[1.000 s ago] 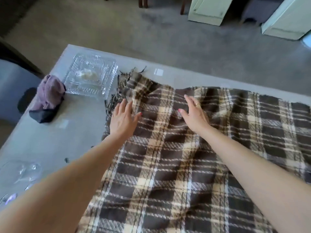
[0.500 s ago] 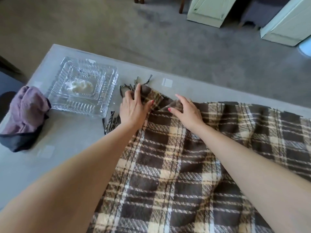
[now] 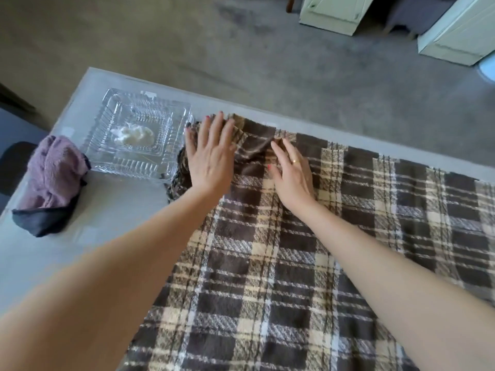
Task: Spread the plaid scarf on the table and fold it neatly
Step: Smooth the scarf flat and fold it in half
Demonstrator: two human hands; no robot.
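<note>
The brown, cream and white plaid scarf (image 3: 281,263) lies spread over the grey table (image 3: 112,218), reaching from the far left corner down to the near edge and off to the right. Its far left corner is still rumpled, with dark fringe bunched at the left edge. My left hand (image 3: 211,156) lies flat, fingers apart, pressing that corner. My right hand (image 3: 293,175), wearing a ring, rests flat on the cloth just to the right, fingers extended over a fold.
A clear ribbed plastic container (image 3: 136,135) with something white inside sits touching the scarf's fringe on the left. A purple and dark cloth bundle (image 3: 51,180) lies at the table's left edge. Beyond the far table edge is carpet, with white cabinets (image 3: 332,14) behind.
Both hands have slid farther along the scarf toward the far left corner, flattening it; the left hand now covers the fringe corner beside the container.
</note>
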